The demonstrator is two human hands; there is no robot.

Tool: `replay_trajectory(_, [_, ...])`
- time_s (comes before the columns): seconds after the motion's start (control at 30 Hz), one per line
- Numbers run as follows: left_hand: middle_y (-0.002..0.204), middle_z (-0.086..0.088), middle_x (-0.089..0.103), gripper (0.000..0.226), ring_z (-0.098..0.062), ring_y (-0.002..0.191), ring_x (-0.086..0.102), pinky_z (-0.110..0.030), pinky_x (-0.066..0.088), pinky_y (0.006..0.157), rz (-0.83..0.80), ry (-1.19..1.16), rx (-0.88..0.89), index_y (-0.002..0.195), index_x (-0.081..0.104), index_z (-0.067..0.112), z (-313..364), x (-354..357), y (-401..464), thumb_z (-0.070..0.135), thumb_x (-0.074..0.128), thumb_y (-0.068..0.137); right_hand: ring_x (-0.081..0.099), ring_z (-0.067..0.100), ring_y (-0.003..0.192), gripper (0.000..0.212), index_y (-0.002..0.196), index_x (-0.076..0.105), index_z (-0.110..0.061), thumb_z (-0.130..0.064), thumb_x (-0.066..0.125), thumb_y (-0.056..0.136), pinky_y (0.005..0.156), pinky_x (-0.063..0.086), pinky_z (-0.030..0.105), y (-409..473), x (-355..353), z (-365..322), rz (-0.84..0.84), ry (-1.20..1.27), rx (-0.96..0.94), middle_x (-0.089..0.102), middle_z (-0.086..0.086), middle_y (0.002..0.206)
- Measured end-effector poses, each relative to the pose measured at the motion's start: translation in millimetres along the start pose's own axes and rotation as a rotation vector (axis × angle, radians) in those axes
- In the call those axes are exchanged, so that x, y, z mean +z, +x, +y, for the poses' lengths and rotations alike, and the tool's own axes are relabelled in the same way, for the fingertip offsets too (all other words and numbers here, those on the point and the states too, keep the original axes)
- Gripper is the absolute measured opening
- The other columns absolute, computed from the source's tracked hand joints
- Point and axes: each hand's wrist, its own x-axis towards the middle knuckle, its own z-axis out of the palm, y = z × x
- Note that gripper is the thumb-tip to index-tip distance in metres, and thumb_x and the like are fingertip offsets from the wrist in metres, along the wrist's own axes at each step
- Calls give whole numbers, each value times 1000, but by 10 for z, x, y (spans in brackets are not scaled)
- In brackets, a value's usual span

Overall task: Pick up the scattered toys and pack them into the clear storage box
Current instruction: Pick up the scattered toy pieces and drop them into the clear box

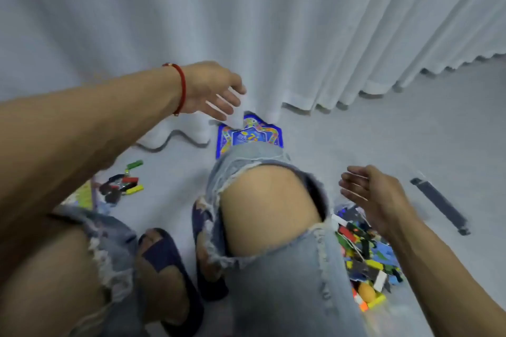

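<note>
Two toy groups on pale floor: small cluster of coloured sticks and dark pieces (121,185) at left; dense heap of mixed coloured blocks (364,252) at lower right, apparently inside clear storage box (335,217) (walls almost invisible, rim barely traceable). Heap close-packed, bright primaries, one orange rounded piece among flat bricks. Blue printed game board (249,137) flat on floor ahead, partly under curtain hem (298,107) and hidden behind raised knee (269,208). Left hand (213,90) extended forward, fingers spread and straight, empty, just above board's far edge; probably reaching for it. Right hand (375,194) relaxed, fingers loosely extended, empty, poised over box; likely ready to steady or receive. Dark flat strip (440,205) further right, apart from everything.
</note>
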Motion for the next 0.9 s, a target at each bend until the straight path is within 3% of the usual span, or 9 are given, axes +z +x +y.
replay_trajectory(0.07, [102,-12,67,26,-28,85,64,-40,57,81,153,-11,-89,110,64,8,-570,-663,-46,26,55,93,68,11,59,23,107,67,-3,-13,51,93,48,50,15,59,607,-108,-192,-119,-23,73,7,85])
replay_trajectory(0.13, [99,-13,67,24,-27,79,62,-37,55,74,310,-22,-205,108,63,5,-1247,-1208,-153,22,57,92,65,5,49,15,99,67,-4,-11,54,95,43,47,13,111,1273,-192,-373,-319,-45,72,1,68])
replay_trajectory(0.27, [93,-19,62,18,-28,67,56,-32,50,66,534,-47,-437,103,62,-1,-2571,-1676,-358,12,56,93,65,22,66,16,98,63,0,-14,57,97,62,53,29,309,2596,41,-708,-663,-109,66,17,90])
replay_trajectory(0.4, [101,-22,68,7,-38,88,68,-44,58,80,564,-16,-553,90,65,7,-3643,-1426,-205,10,58,90,70,22,83,19,99,68,-16,-30,59,90,77,58,39,527,3774,648,-995,-1124,-423,73,2,94])
replay_trajectory(0.53, [104,-6,63,24,-25,95,58,-25,42,81,664,107,-554,105,65,11,-4347,-994,103,13,69,81,57,22,105,35,126,56,-23,-34,60,93,87,45,31,797,4715,1481,-1237,-1574,-803,61,2,120])
replay_trajectory(0.63, [105,-12,61,29,-28,97,57,-20,35,75,815,201,-441,109,64,9,-4683,-808,354,9,66,80,49,32,116,56,145,40,-20,-34,59,94,91,45,39,953,5126,2193,-1288,-1610,-1072,48,14,133])
replay_trajectory(0.73, [115,-10,56,35,-27,98,57,-30,44,69,891,323,-415,119,58,13,-4872,-682,575,19,63,85,37,34,130,67,149,32,-19,-40,59,92,92,46,46,1071,5335,2695,-1173,-1639,-1292,33,15,149])
replay_trajectory(0.8, [125,-8,52,41,-26,104,56,-35,51,67,930,436,-456,126,52,17,-4926,-560,695,23,62,86,40,37,125,68,149,34,-20,-43,60,90,88,44,47,1165,5371,2902,-1136,-1633,-1425,34,16,150])
replay_trajectory(0.9, [129,-13,52,53,-32,107,55,-37,54,65,946,543,-477,132,51,14,-4979,-392,860,20,66,83,50,36,107,51,137,51,-12,-39,56,93,78,47,43,1369,5348,3131,-1128,-1473,-1627,49,18,135])
